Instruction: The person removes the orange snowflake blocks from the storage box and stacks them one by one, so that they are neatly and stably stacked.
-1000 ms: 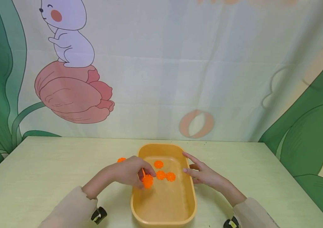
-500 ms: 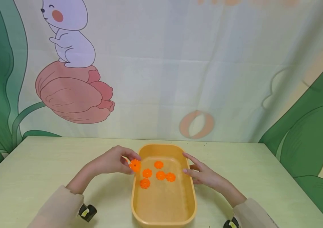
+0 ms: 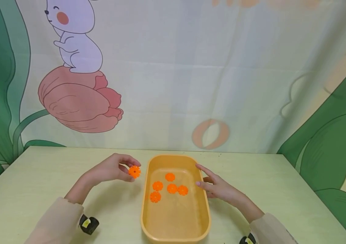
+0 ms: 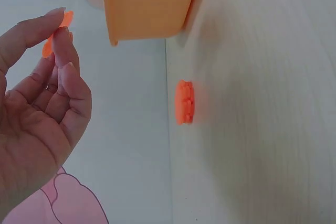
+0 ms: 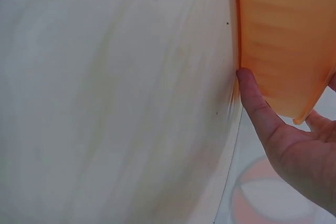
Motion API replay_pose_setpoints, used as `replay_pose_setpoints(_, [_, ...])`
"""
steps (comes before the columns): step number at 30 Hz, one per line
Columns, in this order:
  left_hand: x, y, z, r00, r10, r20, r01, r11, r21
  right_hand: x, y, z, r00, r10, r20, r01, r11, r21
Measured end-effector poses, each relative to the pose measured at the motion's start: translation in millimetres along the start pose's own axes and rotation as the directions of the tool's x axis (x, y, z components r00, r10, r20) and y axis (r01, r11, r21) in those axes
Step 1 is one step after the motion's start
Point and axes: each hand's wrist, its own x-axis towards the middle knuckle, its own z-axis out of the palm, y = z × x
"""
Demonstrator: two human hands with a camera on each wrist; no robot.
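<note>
My left hand (image 3: 112,168) pinches an orange flower-shaped piece (image 3: 134,171) between thumb and fingertips, raised above the table on the left of a yellow plastic bin (image 3: 176,238). The left wrist view shows another orange piece (image 4: 184,102) lying on the tabletop, which the left hand hides from the head view. Inside the bin, several orange flower pieces (image 3: 172,188) lie spread over the floor's far half. My right hand (image 3: 221,185) holds the bin's right side, two digits over the rim and the others against the outer wall (image 5: 283,40).
The pale wooden table (image 3: 270,189) extends to both sides of the bin. Along its back edge hangs a printed cloth (image 3: 166,84) with a white animal, a pink flower and green leaves. Each wrist carries a black strap device (image 3: 88,224).
My left hand has let go of pieces inside the bin, where two more now lie. It has drawn back left over the rim with one piece. The right hand stays put.
</note>
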Motion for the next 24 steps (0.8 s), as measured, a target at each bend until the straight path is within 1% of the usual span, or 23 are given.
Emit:
replay_pose_setpoints(3, [2.0, -5.7, -1.7, 1.000, -0.004, -0.009, 0.004, 1.000, -0.008, 0.1, 0.4, 0.2, 1.000, 0.001, -0.007, -0.001, 1.000, -0.012])
replay_pose_setpoints(6, [4.8, -10.7, -3.0, 0.999, -0.025, -0.035, 0.025, 1.000, -0.006, 0.4, 0.6, 0.2, 1.000, 0.003, -0.013, -0.004, 1.000, -0.021])
replay_pose_setpoints(10, [8.8, -18.3, -5.6, 0.995, -0.068, -0.067, 0.069, 0.998, 0.007, 0.5, 0.6, 0.2, 1.000, 0.003, -0.014, -0.003, 1.000, -0.018])
replay_pose_setpoints(16, [15.9, -28.7, -8.2, 0.989, -0.128, -0.070, 0.129, 0.992, 0.013, 0.1, 0.9, 0.1, 1.000, -0.005, 0.000, 0.005, 1.000, -0.008])
replay_pose_setpoints(21, [22.8, -35.0, -9.3, 0.987, -0.143, -0.067, 0.146, 0.988, 0.042, -0.1, 0.1, 0.2, 1.000, -0.003, -0.001, 0.003, 1.000, 0.001])
replay_pose_setpoints(24, [26.4, -38.8, -9.3, 0.986, -0.146, -0.082, 0.153, 0.984, 0.089, 0.0, -0.1, 0.6, 1.000, 0.003, -0.008, -0.003, 1.000, -0.002])
